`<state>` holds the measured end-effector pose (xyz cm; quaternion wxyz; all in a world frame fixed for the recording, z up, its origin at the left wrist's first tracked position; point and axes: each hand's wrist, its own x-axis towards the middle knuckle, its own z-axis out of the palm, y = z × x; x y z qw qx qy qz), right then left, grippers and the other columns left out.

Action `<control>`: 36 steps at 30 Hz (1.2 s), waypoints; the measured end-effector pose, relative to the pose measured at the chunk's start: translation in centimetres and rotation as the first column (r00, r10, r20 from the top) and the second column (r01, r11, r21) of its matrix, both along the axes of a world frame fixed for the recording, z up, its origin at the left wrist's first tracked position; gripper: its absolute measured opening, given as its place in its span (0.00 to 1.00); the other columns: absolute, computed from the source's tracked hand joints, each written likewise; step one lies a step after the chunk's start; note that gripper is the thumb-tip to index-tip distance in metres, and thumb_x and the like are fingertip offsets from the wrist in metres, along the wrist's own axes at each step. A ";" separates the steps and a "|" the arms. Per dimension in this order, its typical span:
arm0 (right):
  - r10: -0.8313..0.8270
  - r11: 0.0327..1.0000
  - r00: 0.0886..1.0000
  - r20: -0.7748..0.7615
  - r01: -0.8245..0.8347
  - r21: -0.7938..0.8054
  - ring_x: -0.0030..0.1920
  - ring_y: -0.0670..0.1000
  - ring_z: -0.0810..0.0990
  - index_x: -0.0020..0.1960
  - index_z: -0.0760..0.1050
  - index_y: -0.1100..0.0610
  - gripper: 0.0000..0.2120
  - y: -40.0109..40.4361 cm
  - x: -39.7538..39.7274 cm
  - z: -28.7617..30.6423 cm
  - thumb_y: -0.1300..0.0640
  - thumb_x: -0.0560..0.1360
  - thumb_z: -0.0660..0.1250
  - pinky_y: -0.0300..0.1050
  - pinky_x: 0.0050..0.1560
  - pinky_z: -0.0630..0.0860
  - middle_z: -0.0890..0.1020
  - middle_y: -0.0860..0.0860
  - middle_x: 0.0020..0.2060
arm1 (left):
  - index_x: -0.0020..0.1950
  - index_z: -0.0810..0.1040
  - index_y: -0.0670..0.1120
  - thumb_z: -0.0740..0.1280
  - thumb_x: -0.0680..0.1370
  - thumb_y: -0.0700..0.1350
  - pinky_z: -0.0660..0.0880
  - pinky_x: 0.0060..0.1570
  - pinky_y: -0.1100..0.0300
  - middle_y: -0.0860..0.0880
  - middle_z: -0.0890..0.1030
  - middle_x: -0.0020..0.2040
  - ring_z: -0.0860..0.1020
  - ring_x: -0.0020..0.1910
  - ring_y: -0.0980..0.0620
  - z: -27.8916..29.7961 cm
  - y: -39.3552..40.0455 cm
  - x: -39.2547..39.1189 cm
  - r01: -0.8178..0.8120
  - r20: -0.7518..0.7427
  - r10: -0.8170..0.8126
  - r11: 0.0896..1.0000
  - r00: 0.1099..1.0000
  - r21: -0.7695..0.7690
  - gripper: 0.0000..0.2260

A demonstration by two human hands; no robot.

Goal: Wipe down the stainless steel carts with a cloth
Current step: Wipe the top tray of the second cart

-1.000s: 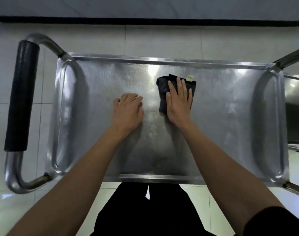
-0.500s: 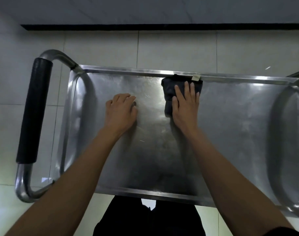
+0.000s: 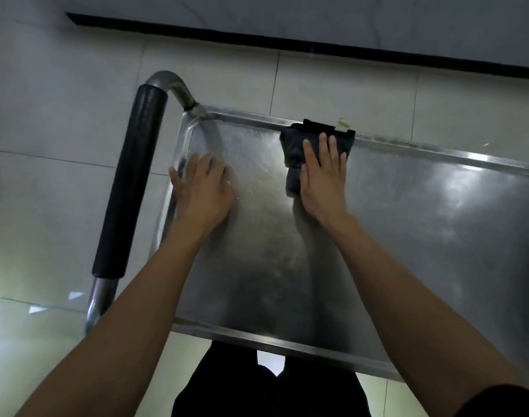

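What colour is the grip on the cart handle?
Black, a textured sleeve over the bare steel tube; seen in the head view.

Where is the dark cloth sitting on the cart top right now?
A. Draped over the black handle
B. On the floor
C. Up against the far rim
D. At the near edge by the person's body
C: the cloth lies under the right hand, touching the cart top's far rim.

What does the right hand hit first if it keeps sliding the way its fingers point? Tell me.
The right hand presses the dark cloth flat, fingers pointing at the cart's far rim. The cloth's front edge already lies on that raised rim, so the fingers would likely meet it first; beyond lies floor tile.
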<state>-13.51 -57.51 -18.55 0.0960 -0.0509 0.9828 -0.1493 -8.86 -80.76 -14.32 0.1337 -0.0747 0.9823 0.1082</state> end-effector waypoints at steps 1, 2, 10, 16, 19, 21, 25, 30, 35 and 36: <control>0.025 1.000 1.000 0.000 -0.025 0.006 0.80 0.55 0.43 0.81 0.53 0.52 0.26 -1.3 -0.1 0.0 0.53 0.84 0.52 0.58 0.78 0.42 0.48 0.56 0.81 | 0.70 0.72 0.49 0.61 0.80 0.50 0.50 0.74 0.30 0.47 0.67 0.75 0.57 0.78 0.44 -0.1 -0.8 0.2 -0.019 0.007 0.019 1.000 1.000 -0.002 0.18; 0.051 0.999 0.999 -0.001 -0.051 0.011 0.80 0.56 0.43 0.81 0.53 0.52 0.26 -2.6 -0.4 -0.1 0.53 0.84 0.52 0.58 0.78 0.42 0.48 0.56 0.81 | 0.71 0.71 0.48 0.61 0.80 0.50 0.50 0.74 0.30 0.47 0.67 0.74 0.57 0.78 0.44 -0.3 -1.6 0.4 -0.038 0.011 0.038 0.999 0.999 0.004 0.19; 0.238 0.971 0.971 0.017 -0.237 -0.008 0.80 0.56 0.44 0.81 0.54 0.52 0.26 -13.8 -2.7 -0.5 0.51 0.84 0.50 0.60 0.78 0.44 0.50 0.56 0.81 | 0.70 0.71 0.49 0.61 0.80 0.50 0.63 0.71 0.43 0.48 0.64 0.75 0.60 0.76 0.47 -1.3 -4.3 1.5 -0.076 0.022 0.074 0.995 0.997 0.071 0.19; 0.332 0.943 0.942 0.039 -0.331 -0.026 0.81 0.55 0.45 0.80 0.55 0.52 0.26 -17.4 -4.2 0.0 0.51 0.82 0.50 0.58 0.79 0.44 0.51 0.55 0.81 | 0.70 0.72 0.46 0.59 0.81 0.47 0.61 0.73 0.42 0.46 0.65 0.77 0.57 0.79 0.47 -1.3 -5.2 1.2 -0.096 -0.001 0.098 0.984 0.995 0.148 0.18; 0.325 0.945 0.945 0.029 -0.324 -0.032 0.81 0.54 0.45 0.80 0.56 0.52 0.25 -16.6 -3.8 0.3 0.53 0.83 0.50 0.57 0.79 0.45 0.52 0.54 0.81 | 0.73 0.70 0.47 0.60 0.80 0.47 0.59 0.74 0.41 0.47 0.62 0.79 0.53 0.80 0.49 -1.2 -5.3 1.2 -0.096 0.016 0.095 0.983 0.995 0.154 0.21; 0.278 0.960 0.960 0.026 -0.277 -0.039 0.81 0.53 0.45 0.80 0.56 0.52 0.25 -15.4 -2.8 0.5 0.53 0.84 0.50 0.56 0.79 0.44 0.52 0.53 0.81 | 0.73 0.70 0.47 0.61 0.79 0.49 0.58 0.74 0.39 0.47 0.61 0.79 0.53 0.80 0.48 -1.0 -4.9 1.1 -0.090 0.033 0.086 0.989 0.996 0.121 0.22; 0.160 0.987 0.986 0.035 -0.160 -0.010 0.81 0.53 0.43 0.81 0.54 0.52 0.25 -10.6 -0.1 0.5 0.53 0.84 0.49 0.55 0.79 0.43 0.49 0.52 0.81 | 0.70 0.70 0.45 0.61 0.79 0.51 0.57 0.73 0.35 0.45 0.62 0.77 0.54 0.79 0.45 -0.6 -3.3 1.1 -0.060 0.047 0.059 0.998 0.997 0.035 0.21; 0.019 1.000 1.000 0.023 -0.020 0.009 0.81 0.52 0.43 0.81 0.53 0.51 0.25 -2.7 2.9 0.1 0.52 0.84 0.49 0.55 0.79 0.42 0.49 0.52 0.81 | 0.73 0.67 0.46 0.59 0.80 0.52 0.60 0.72 0.37 0.44 0.64 0.76 0.58 0.77 0.43 -0.1 2.2 1.9 0.141 0.078 -0.140 0.990 0.987 -0.002 0.22; -0.114 0.993 0.993 0.007 0.114 0.012 0.81 0.53 0.44 0.81 0.53 0.51 0.25 6.1 6.4 -0.5 0.51 0.84 0.48 0.55 0.79 0.42 0.49 0.52 0.81 | 0.71 0.71 0.48 0.59 0.79 0.52 0.64 0.68 0.41 0.46 0.68 0.74 0.62 0.75 0.44 0.2 10.1 3.1 0.310 0.048 -0.310 0.951 0.950 0.010 0.21; -0.143 0.990 0.990 0.002 0.143 0.013 0.81 0.53 0.44 0.81 0.53 0.50 0.25 8.0 7.2 -0.6 0.50 0.84 0.47 0.55 0.79 0.42 0.50 0.52 0.81 | 0.70 0.71 0.48 0.60 0.79 0.52 0.63 0.69 0.41 0.46 0.69 0.73 0.62 0.75 0.44 0.2 11.6 3.3 0.330 0.045 -0.331 0.944 0.943 0.018 0.20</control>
